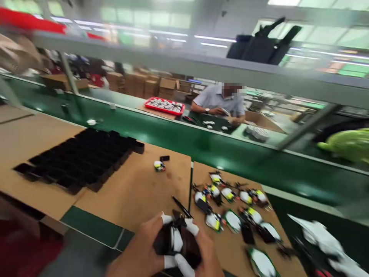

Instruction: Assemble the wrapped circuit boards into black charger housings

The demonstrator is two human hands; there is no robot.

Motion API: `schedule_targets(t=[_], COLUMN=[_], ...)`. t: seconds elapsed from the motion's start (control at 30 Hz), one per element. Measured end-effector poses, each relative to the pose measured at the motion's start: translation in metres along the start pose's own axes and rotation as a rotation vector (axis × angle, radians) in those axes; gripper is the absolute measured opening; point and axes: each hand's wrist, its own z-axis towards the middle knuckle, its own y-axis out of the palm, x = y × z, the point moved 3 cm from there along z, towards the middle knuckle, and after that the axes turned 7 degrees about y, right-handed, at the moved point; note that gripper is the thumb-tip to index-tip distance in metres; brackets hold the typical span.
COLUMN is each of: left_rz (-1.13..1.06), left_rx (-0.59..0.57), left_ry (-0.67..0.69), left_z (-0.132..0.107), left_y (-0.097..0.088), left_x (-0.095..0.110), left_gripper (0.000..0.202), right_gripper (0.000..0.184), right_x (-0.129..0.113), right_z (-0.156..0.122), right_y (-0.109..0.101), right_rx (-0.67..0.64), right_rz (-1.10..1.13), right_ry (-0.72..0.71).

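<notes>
Both of my hands, with white covers on several fingertips, hold a black box-like housing (190, 244) low in the middle of the head view. My left hand (145, 240) grips its left side and my right hand (206, 246) its right side. A white piece (177, 239) shows inside the housing between the thumbs and fingers; blur hides its details. Just beyond my fingers a black pen-like tool (181, 206) lies on the brown board. To the right are several small assemblies (228, 194) with white pads, yellow patches and wires.
Rows of black open boxes (83, 157) stand on the left of the brown board (135, 184). One small assembly (159, 165) lies alone mid-board. A green barrier (201, 144) runs behind. Beyond it a co-worker (219, 102) sits near a red tray (164, 106). White bags (325, 238) lie at right.
</notes>
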Motion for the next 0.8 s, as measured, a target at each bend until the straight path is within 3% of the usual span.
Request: schedule_targets(t=[0.1,0.2,0.4,0.53,0.67,0.8], left_rz=[0.011,0.046,0.025,0.000,-0.071,-0.011], left_rx=[0.067,0.113,0.158,0.199,0.189,0.196], left_ry=[-0.034,-0.027,0.125,0.216,0.191,0.169], left_z=[-0.012,-0.022,-0.029,-0.036,-0.043,-0.044], left_y=[0.011,0.016,0.011,0.006,0.009,0.009], left_x=[-0.016,-0.023,0.001,0.011,0.005,0.007], left_gripper=[0.066,0.072,0.074,0.086,0.084,0.086], right_gripper=[0.070,0.058,0.054,0.056,0.064,0.058], right_x=[0.006,-0.003,-0.034,-0.047,-0.055,-0.060], right_z=[-0.013,-0.010,0.003,0.005,0.010,0.018], right_y=[-0.002,-0.003,-0.006,-0.004,-0.006,-0.016], right_rx=[-0.003,-0.053,-0.182,-0.181,-0.176,-0.199], right_rz=[0.168,0.408,0.687,0.729,0.717,0.629], right_ry=[0.072,0.225,0.366,0.377,0.367,0.333])
